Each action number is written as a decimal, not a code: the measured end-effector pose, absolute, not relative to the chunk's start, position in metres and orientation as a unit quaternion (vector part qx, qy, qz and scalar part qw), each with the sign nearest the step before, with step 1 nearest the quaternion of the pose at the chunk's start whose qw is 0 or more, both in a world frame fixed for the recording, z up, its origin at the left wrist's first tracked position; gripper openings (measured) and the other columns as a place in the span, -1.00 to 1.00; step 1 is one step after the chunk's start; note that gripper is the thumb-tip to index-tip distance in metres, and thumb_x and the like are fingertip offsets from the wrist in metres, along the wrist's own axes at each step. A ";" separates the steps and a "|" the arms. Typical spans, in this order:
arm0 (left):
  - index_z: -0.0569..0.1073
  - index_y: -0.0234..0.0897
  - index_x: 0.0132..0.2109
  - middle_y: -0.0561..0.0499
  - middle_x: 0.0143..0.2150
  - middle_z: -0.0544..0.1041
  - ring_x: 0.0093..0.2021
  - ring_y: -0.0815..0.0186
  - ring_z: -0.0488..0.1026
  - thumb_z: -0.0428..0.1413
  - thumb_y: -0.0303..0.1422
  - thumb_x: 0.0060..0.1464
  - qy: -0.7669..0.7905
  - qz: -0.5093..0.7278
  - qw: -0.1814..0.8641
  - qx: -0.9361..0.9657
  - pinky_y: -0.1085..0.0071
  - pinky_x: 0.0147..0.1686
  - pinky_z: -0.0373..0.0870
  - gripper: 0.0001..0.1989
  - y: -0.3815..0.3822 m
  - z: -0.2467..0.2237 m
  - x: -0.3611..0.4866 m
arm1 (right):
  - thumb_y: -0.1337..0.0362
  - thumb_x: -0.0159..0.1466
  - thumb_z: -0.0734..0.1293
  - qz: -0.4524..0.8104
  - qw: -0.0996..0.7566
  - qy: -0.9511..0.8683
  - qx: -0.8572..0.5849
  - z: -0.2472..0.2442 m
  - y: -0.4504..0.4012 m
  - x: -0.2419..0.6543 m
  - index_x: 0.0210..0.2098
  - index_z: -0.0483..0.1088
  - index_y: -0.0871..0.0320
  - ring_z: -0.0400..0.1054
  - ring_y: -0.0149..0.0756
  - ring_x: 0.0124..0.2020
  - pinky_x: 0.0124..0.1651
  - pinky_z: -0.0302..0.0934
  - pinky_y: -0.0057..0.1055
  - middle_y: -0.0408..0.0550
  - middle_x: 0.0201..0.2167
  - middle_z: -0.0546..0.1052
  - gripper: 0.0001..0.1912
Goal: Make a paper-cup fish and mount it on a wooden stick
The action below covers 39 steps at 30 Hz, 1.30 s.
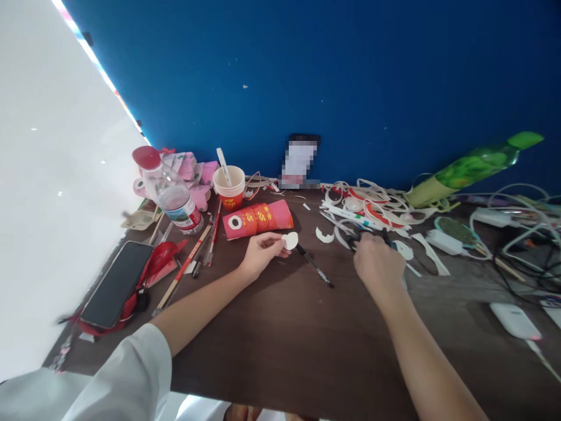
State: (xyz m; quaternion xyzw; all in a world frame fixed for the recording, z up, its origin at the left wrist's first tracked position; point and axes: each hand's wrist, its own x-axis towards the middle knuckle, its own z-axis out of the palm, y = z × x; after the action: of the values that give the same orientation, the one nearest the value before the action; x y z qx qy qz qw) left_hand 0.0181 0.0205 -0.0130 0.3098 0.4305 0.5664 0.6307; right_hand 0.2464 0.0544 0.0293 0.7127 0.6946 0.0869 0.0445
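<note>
My left hand point(265, 252) pinches a small round white paper piece point(290, 240) near the middle of the table. Just right of that piece lies a black pen point(318, 269). Behind my left hand is a red and pink paper roll point(258, 220) with a white eye and gold writing. My right hand point(377, 260) is closed over the black handles of scissors point(388, 238), beside the pile of white paper scraps point(372, 202). Its fingers are partly hidden from above. A curved white scrap point(325, 235) lies between the hands.
A water bottle point(177, 199), stacked paper cups point(229, 186) and a phone point(117, 283) stand or lie at the left. Another phone point(300, 161) leans on the blue wall. Rightward are a green bottle point(473, 169), cables point(532, 234) and a white device point(515, 320).
</note>
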 end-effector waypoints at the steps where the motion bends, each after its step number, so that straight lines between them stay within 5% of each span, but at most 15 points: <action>1: 0.50 -0.38 -0.39 -0.01 -0.52 0.56 -0.53 0.33 0.52 0.37 -0.11 -0.35 0.426 0.566 0.635 0.307 0.35 -0.42 0.52 -0.55 0.021 -0.013 0.018 | 0.34 0.30 0.11 0.093 0.029 0.674 0.732 0.031 0.055 0.251 -0.12 0.36 0.39 0.48 0.05 -0.30 -0.35 0.24 -0.22 0.31 -0.28 0.50 -0.71; 5: 0.46 -0.38 -0.37 0.03 -0.55 0.55 -0.54 0.33 0.52 0.39 -0.15 -0.40 0.418 0.559 0.651 0.298 0.38 -0.45 0.51 -0.53 0.021 -0.013 0.017 | 0.22 0.20 0.27 -0.022 -0.169 0.601 0.781 0.031 0.053 0.262 -0.16 0.34 0.26 0.46 -0.06 -0.35 -0.36 0.26 -0.25 0.20 -0.31 0.52 -0.73; 8: 0.44 -0.37 -0.36 0.03 -0.56 0.53 -0.55 0.33 0.52 0.38 -0.12 -0.36 0.416 0.550 0.656 0.306 0.39 -0.47 0.50 -0.52 0.020 -0.012 0.017 | 0.00 0.08 0.35 -0.321 -0.326 0.554 0.696 0.027 0.037 0.248 -0.34 0.29 0.15 0.25 -0.42 -0.68 -0.62 0.09 -0.45 -0.08 -0.50 0.45 -0.65; 10: 0.42 -0.37 -0.38 0.03 -0.57 0.53 -0.55 0.32 0.52 0.37 -0.10 -0.34 0.417 0.549 0.656 0.307 0.39 -0.48 0.50 -0.52 0.020 -0.011 0.017 | -0.15 0.09 0.29 -0.524 -0.302 0.538 0.586 0.024 0.021 0.231 -0.41 0.23 0.14 0.05 -0.57 -0.80 -0.73 -0.16 -0.53 -0.20 -0.60 0.37 -0.55; 13: 0.41 -0.36 -0.40 0.04 -0.59 0.52 -0.55 0.30 0.53 0.36 -0.07 -0.34 0.424 0.551 0.653 0.300 0.41 -0.50 0.49 -0.51 0.021 -0.011 0.018 | -0.22 0.10 0.25 -0.646 -0.239 0.517 0.508 0.022 0.003 0.208 -0.39 0.23 0.16 -0.01 -0.63 -0.84 -0.75 -0.32 -0.57 -0.22 -0.64 0.36 -0.48; 22: 0.49 -0.38 -0.37 0.01 -0.57 0.53 -0.53 0.29 0.53 0.33 -0.07 -0.28 0.428 0.556 0.644 0.305 0.36 -0.46 0.51 -0.55 0.021 -0.013 0.017 | -0.23 0.06 0.30 -0.672 -0.192 0.508 0.504 0.013 -0.008 0.198 -0.42 0.24 0.18 -0.05 -0.66 -0.85 -0.77 -0.32 -0.59 -0.23 -0.66 0.35 -0.45; 28: 0.56 -0.35 -0.21 0.02 -0.41 0.58 -0.44 0.39 0.52 0.38 -0.26 -0.29 0.403 0.561 0.651 0.314 0.40 -0.31 0.50 -0.57 0.020 -0.017 0.016 | -0.23 0.05 0.31 -0.669 -0.208 0.498 0.510 0.013 -0.012 0.194 -0.44 0.21 0.16 -0.05 -0.67 -0.85 -0.76 -0.31 -0.59 -0.25 -0.65 0.36 -0.46; 33: 0.53 -0.34 -0.31 0.04 -0.40 0.57 -0.41 0.47 0.50 0.41 -0.38 -0.37 0.406 0.592 0.625 0.305 0.51 -0.30 0.46 -0.63 0.021 -0.018 0.017 | -0.20 0.09 0.30 -0.666 -0.221 0.499 0.508 0.013 -0.015 0.192 -0.43 0.19 0.15 -0.02 -0.66 -0.85 -0.75 -0.25 -0.58 -0.25 -0.62 0.37 -0.49; 39: 0.49 -0.36 -0.38 0.02 -0.38 0.56 -0.35 0.38 0.53 0.38 -0.28 -0.30 0.426 0.607 0.607 0.285 0.34 -0.18 0.50 -0.67 0.023 -0.020 0.017 | -0.17 0.13 0.29 -0.672 -0.233 0.481 0.512 0.010 -0.015 0.196 -0.40 0.20 0.15 0.00 -0.65 -0.85 -0.76 -0.26 -0.57 -0.23 -0.60 0.39 -0.52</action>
State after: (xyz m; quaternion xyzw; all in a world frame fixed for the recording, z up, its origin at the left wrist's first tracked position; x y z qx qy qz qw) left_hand 0.0172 0.0226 -0.0198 0.2846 0.4258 0.6073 0.6074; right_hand 0.1957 -0.0152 0.0102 0.5122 0.4808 -0.6725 -0.2331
